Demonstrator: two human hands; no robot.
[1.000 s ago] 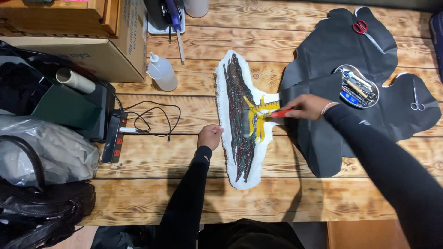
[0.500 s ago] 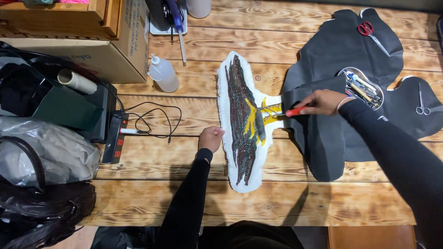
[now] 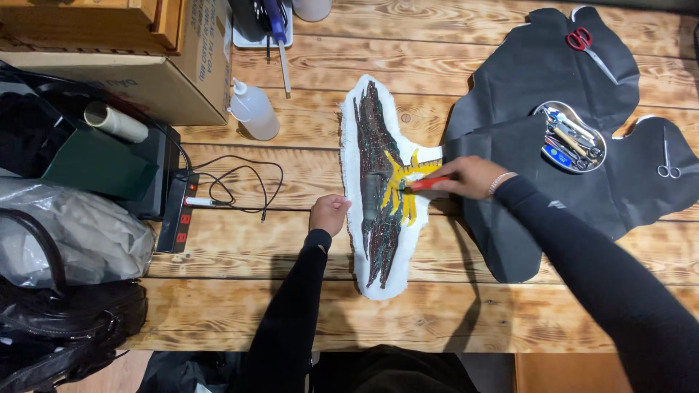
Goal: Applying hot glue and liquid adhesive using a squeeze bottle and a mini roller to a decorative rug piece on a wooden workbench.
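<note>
A long white cloth piece (image 3: pixel 371 276) with a dark patterned strip and yellow markings (image 3: pixel 397 185) lies on the wooden table (image 3: pixel 451 58). My right hand (image 3: pixel 466 177) holds a red-handled tool (image 3: pixel 428 184), its tip on the yellow part of the cloth. My left hand (image 3: pixel 330 213) rests as a loose fist against the cloth's left edge. Both arms wear black sleeves.
Black sheet material (image 3: pixel 553 65) covers the table's right side, with red scissors (image 3: pixel 580 38), silver scissors (image 3: pixel 668 161) and a metal tray of tools (image 3: pixel 573 136) on it. A squeeze bottle (image 3: pixel 253 110), cardboard box (image 3: pixel 153 73), power strip (image 3: pixel 179 218), cable and bags (image 3: pixel 65 313) sit left.
My right hand has slid the red-handled tool slightly left and down across the yellow part. My left hand has stayed at the cloth's edge.
</note>
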